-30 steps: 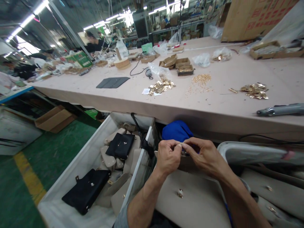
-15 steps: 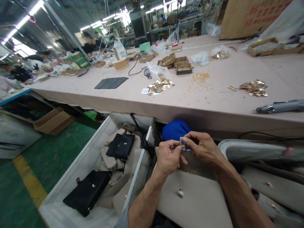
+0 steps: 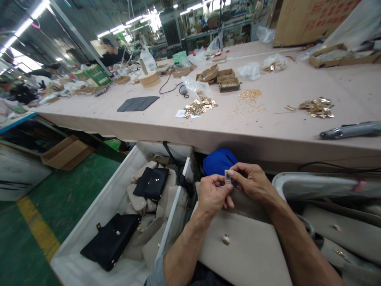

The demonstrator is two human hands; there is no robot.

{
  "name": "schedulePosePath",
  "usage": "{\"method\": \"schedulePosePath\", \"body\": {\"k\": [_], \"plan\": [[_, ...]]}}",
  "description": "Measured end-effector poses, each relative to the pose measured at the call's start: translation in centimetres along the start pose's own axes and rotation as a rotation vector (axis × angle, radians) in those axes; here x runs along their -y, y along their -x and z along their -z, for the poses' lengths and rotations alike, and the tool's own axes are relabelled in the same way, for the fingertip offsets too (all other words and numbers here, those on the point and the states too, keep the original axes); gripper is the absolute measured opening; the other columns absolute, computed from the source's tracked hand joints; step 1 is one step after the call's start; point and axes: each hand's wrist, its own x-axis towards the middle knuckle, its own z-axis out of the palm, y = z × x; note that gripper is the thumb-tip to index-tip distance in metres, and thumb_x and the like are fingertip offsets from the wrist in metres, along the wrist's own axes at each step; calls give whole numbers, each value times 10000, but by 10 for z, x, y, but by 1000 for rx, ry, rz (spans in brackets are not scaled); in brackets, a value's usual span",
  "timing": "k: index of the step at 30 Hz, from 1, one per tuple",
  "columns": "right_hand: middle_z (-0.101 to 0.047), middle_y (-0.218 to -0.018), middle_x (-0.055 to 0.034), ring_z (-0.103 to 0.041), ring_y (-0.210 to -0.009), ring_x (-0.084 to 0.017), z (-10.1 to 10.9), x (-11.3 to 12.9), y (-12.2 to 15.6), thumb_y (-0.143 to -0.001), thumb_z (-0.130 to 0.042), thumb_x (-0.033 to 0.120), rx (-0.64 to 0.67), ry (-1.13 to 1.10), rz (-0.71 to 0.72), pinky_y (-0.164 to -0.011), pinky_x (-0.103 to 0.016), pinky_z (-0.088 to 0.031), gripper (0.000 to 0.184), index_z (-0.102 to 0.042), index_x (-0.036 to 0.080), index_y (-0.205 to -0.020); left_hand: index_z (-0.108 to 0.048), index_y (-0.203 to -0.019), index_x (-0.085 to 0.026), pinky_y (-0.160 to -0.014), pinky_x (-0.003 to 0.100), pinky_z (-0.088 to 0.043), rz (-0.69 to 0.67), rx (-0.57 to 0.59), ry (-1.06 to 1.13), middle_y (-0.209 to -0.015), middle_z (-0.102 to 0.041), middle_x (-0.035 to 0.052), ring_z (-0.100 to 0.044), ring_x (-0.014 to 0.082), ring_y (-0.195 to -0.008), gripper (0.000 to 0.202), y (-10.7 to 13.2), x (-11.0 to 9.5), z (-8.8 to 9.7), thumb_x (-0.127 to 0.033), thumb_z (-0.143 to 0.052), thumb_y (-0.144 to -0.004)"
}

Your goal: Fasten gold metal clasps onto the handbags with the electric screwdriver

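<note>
A beige handbag (image 3: 244, 242) lies across my lap with its flap raised, a metal turn-lock knob (image 3: 226, 239) on its front. At the flap's edge is a small rectangular metal clasp plate (image 3: 228, 177) with an opening in it. My left hand (image 3: 212, 194) pinches the lower part of this plate between thumb and fingers. From the other side, my right hand (image 3: 251, 180) grips its upper right edge with thumb and forefinger. The fingers partly cover the plate and the flap edge.
On the left, a white bin (image 3: 98, 214) holds beige and black bags. Another bin (image 3: 285, 182) with beige bags stands on the right. The table (image 3: 143, 123) ahead bears metal plates (image 3: 199, 107), small gold fittings (image 3: 250, 97), more plates (image 3: 318, 107) and an electric screwdriver (image 3: 351, 130).
My left fingers have shifted slightly on the clasp plate, with the thumb now pointing further right. Both hands stay at the flap edge. The view has moved a little.
</note>
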Motion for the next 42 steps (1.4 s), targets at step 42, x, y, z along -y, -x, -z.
{"method": "schedulePosePath", "body": {"k": [42], "plan": [[-365,-517,40,-295,-518,-106,-4,-64,-48,-882,-653,684,-27,-176,-226,-513,-274,-220,614,-550,170,-564,-597,-746,-184,-308,188,-199,106,-307,-139,-330,-455,-39,-343,107,-255,463,-51,31,-26,-633,-623,-855]]}}
